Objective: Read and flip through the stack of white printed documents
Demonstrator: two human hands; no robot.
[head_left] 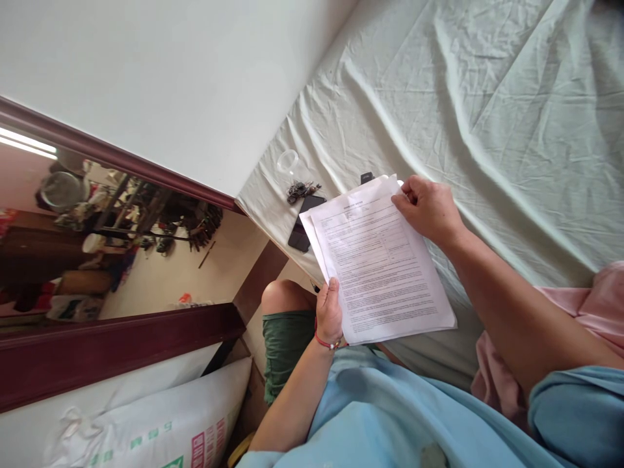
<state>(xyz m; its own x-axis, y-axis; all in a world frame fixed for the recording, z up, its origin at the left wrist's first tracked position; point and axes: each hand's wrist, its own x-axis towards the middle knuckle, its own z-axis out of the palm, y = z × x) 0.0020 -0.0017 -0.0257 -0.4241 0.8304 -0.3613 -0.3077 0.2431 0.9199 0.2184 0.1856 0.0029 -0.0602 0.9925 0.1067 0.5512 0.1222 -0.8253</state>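
Observation:
A small stack of printed paper sheets point(377, 266) lies tilted over my lap and the bed's edge, its text too small to read. My left hand point(329, 313) is closed on the lower left edge of the stack, thumb on top; a red bracelet circles that wrist. At the upper right corner, my right hand point(429, 207) pinches the sheets between thumb and curled fingers. The sheets at the top left are slightly fanned. Beyond the papers a black phone point(303, 227) is partly covered by them, and a small black object point(366, 177) shows past their top edge.
A pale green bedsheet point(487, 130) lies wrinkled on the right. Near its edge are a bunch of keys point(302, 190) and a clear plastic cup point(287, 162). On the left are a white wall, a dark red doorway frame point(146, 341) and a printed white sack point(160, 416). Pink cloth point(502, 370) lies by my right arm.

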